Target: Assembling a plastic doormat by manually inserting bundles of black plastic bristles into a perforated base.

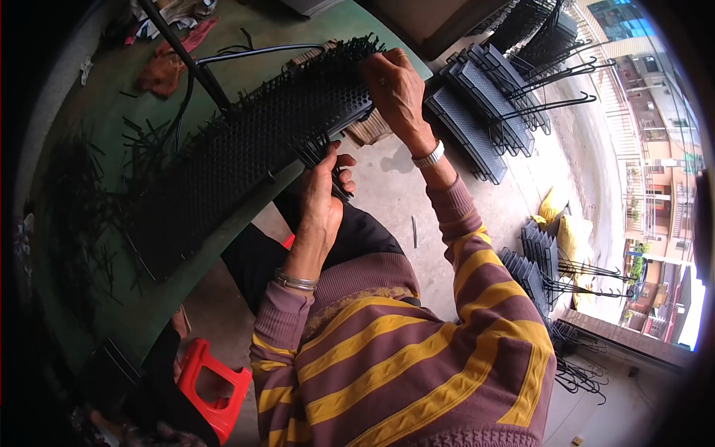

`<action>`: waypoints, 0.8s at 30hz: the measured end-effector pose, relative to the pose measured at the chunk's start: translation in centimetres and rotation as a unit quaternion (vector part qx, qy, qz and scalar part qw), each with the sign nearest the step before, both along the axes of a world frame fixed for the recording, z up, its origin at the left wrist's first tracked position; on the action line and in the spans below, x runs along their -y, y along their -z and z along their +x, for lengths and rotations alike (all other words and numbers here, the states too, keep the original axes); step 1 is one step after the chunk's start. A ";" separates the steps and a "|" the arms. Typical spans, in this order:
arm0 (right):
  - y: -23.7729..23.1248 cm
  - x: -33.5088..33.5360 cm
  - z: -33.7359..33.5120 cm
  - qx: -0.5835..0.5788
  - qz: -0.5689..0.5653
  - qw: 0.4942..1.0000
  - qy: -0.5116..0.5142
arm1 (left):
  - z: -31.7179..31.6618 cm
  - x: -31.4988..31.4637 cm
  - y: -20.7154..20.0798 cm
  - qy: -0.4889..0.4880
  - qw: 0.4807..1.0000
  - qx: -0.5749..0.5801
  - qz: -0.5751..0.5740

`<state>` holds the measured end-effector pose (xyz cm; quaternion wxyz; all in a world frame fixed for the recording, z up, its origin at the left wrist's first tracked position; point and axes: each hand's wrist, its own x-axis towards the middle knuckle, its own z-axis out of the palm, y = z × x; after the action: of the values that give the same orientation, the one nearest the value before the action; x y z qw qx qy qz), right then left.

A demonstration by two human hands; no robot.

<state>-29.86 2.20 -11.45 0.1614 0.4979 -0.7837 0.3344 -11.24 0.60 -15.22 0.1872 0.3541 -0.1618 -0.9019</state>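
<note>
Two hands (395, 86) on black mesh panel (246, 141)

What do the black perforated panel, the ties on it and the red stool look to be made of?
Perforated panel: probably moulded matt black plastic, judging by its even grid of holes; painted metal can't be excluded. Ties: thin black strips, likely flexible plastic, bristling along the edge under the right hand. Left hand grips more. Red stool: glossy moulded plastic.

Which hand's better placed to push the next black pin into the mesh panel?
Left, probably. The left hand grips a bundle of black pins just under the panel edge; the right hand is clamped on that edge, steadying it.
</note>
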 end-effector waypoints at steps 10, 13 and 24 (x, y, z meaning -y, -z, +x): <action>0.2 -0.1 0.8 -0.013 -0.020 1.000 0.001 | 0.3 -0.2 -0.4 -0.023 0.999 0.003 -0.041; 1.3 -0.5 0.6 -0.037 -0.014 0.998 0.045 | 0.3 -0.3 -0.5 -0.029 0.999 0.007 -0.041; -0.5 -2.2 3.7 0.180 0.015 0.979 -0.090 | 0.9 -0.5 -1.6 -0.003 0.995 0.046 -0.087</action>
<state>-26.14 4.43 -10.91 -0.0206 0.5003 -0.7567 0.4203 -10.34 1.05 -13.60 0.2125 0.3777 -0.2468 -0.8668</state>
